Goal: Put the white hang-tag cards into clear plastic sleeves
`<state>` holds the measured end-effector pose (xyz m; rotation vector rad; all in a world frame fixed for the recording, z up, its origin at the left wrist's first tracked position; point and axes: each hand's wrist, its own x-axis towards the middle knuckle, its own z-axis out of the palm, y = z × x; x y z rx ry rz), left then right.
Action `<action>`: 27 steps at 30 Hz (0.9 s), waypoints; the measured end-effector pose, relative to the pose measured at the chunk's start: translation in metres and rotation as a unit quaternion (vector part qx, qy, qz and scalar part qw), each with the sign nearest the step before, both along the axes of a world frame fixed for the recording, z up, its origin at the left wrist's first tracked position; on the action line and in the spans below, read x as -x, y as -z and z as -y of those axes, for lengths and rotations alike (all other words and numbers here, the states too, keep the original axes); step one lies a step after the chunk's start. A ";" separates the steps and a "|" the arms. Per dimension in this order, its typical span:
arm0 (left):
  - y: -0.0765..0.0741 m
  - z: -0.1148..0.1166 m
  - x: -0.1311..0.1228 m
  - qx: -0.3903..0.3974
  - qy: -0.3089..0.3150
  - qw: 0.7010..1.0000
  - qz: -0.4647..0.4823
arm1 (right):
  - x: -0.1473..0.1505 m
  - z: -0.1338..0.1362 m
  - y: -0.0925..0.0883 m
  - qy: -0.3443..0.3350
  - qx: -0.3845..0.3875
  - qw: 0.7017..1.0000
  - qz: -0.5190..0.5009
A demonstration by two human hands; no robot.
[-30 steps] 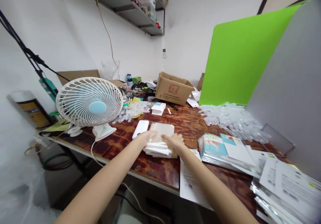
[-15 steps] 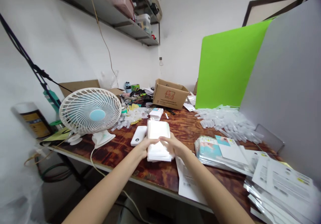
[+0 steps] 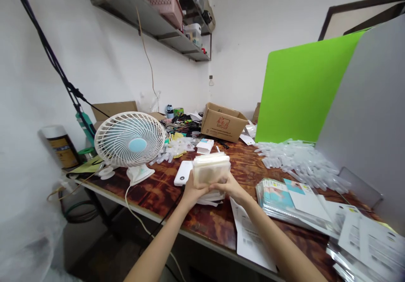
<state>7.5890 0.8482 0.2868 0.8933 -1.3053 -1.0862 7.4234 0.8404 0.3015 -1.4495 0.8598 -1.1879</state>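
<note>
A thick stack of whitish translucent plastic bags (image 3: 211, 170) is held up, tilted, over the front part of the table. My left hand (image 3: 193, 190) grips its left side, and my right hand (image 3: 230, 186) grips its right side, the thumbs meeting at the near edge. Beneath the hands, more white sheets (image 3: 211, 197) lie on the wooden table. A white device with a round dark mark (image 3: 183, 173) lies just left of the stack. Behind the stack sits a small pile of white and blue cards (image 3: 205, 146).
A fan (image 3: 137, 145) stands at the left. Packaged blue-white cards (image 3: 278, 195) and white printed cards (image 3: 373, 240) lie right. Clear plastic pieces (image 3: 300, 162) are heaped before a green panel (image 3: 303, 88). A cardboard box (image 3: 223, 124) sits at the back.
The stack has been tipped up off the sheets beneath it, its broad face now toward me. Both hands have shifted to its lower sides. The whole view has moved slightly left.
</note>
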 end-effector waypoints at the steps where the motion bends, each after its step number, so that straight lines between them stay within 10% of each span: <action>1: 0.002 -0.001 0.000 0.001 -0.003 1.000 -0.002 | 0.000 0.000 0.003 -0.003 -0.004 1.000 0.002; 14: 0.002 0.002 -0.006 -0.016 0.011 1.000 0.002 | 0.013 -0.001 0.008 -0.079 -0.043 0.996 -0.004; 27: 0.005 0.018 -0.004 0.032 -0.004 0.999 0.028 | -0.010 0.013 -0.001 0.036 0.032 0.999 0.016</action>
